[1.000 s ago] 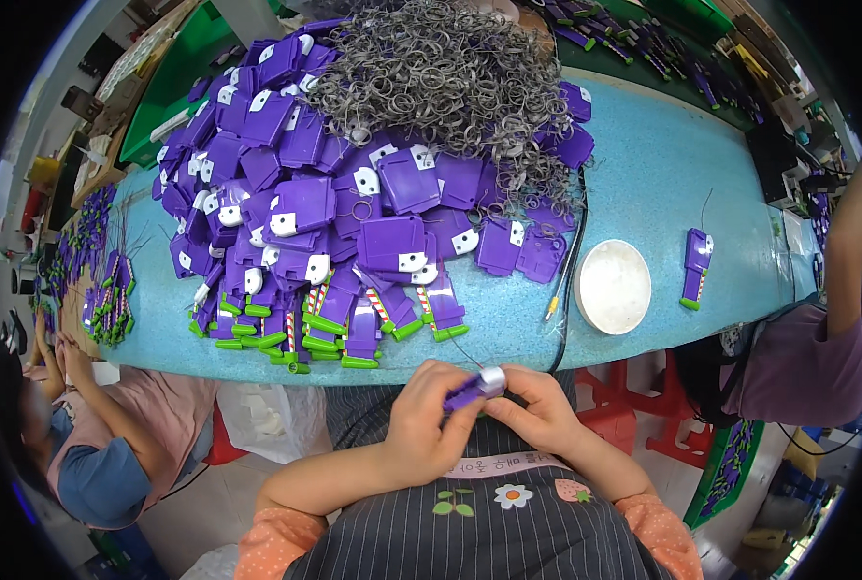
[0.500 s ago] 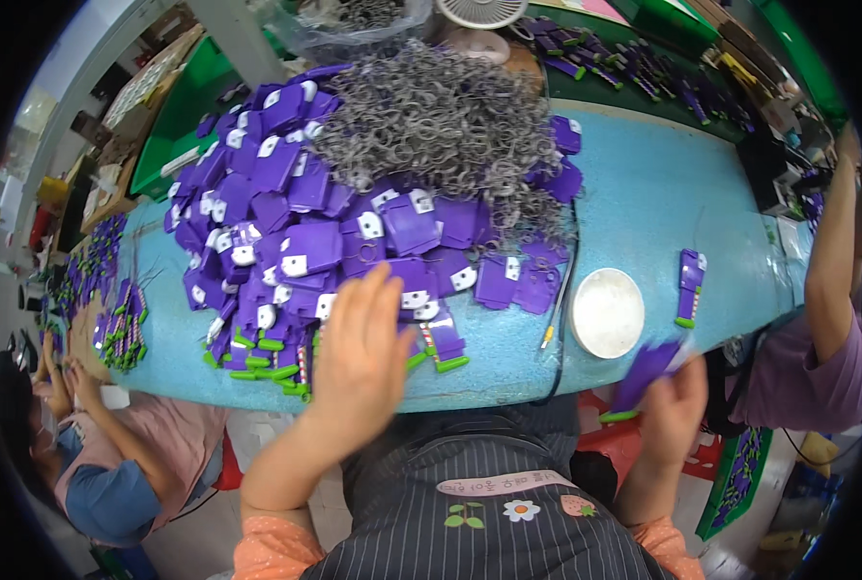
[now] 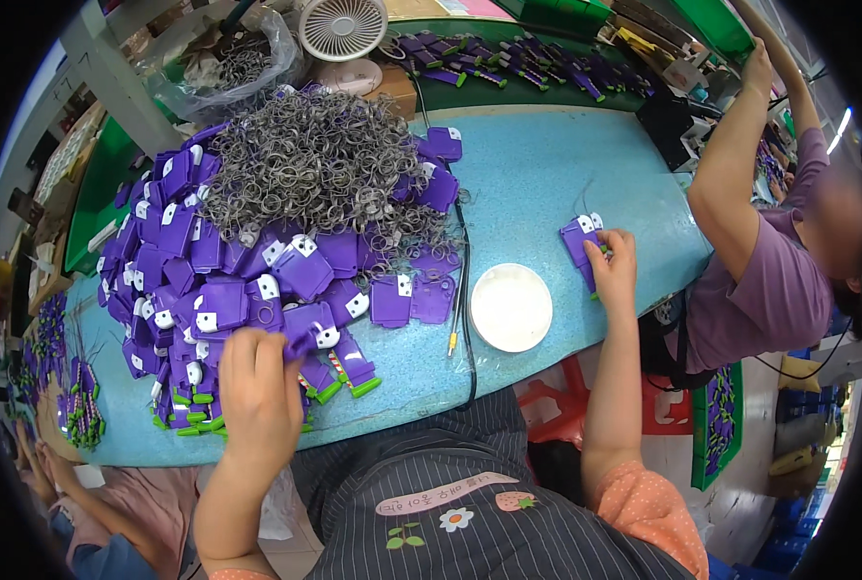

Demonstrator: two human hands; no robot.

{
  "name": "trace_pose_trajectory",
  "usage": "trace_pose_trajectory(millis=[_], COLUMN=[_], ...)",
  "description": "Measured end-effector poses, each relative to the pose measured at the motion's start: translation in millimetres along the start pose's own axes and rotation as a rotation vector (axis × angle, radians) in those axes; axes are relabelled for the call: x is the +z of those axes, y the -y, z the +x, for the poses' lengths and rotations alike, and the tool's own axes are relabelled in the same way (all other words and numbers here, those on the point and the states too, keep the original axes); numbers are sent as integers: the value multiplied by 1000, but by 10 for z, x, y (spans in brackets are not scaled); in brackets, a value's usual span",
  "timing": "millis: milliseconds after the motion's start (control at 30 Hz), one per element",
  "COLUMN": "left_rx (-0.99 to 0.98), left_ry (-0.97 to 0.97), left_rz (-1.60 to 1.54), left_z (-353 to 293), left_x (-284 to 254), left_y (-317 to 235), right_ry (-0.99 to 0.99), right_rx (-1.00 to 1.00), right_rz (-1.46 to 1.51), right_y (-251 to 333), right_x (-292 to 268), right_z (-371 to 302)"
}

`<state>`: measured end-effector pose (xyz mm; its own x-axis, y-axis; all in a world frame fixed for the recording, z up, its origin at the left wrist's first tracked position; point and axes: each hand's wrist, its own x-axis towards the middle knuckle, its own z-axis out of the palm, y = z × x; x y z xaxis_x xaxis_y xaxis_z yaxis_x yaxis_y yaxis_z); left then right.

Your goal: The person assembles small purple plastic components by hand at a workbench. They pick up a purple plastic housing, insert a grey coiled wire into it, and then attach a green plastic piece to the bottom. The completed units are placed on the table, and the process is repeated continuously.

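- Since last look: right hand [image 3: 617, 269] gone from off the table's [image 3: 537, 184] near edge to its right end; left hand [image 3: 257, 387], spread before, now curled.
- Right fingers bent narrow on two purple pieces [image 3: 575, 244] lying side by side near the right end; gripping or not, can't tell.
- Left hand above the near edge, tilted purple case [image 3: 303, 338] at its fingertips; hold uncertain.
- Purple pile [image 3: 153, 266] fills the table's left end, grey rings [image 3: 305, 174] heaped beyond.
- White round dish [image 3: 511, 307] toward the near edge, between hands.

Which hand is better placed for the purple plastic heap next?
Probably the left hand: it's at the purple plastic heap, while the right hand is right of the round white bowl.
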<state>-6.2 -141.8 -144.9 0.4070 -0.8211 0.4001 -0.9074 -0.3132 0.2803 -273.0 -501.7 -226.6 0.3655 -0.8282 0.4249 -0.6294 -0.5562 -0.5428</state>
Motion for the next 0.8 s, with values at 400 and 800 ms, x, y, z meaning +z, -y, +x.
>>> trace_pose_trajectory(millis=[400,800], left_rx=[-654,-632], left_ry=[311,384], left_rz=[-1475,-1546], left_z=[-770,-756], left_x=[191,321], left_y=[-566,-578], right_ry=[-127,922], right_rx=[-46,-554], right_rz=[-344,383], right_y=[15,2171], right_x=[68,-37], right_z=[172,-1338])
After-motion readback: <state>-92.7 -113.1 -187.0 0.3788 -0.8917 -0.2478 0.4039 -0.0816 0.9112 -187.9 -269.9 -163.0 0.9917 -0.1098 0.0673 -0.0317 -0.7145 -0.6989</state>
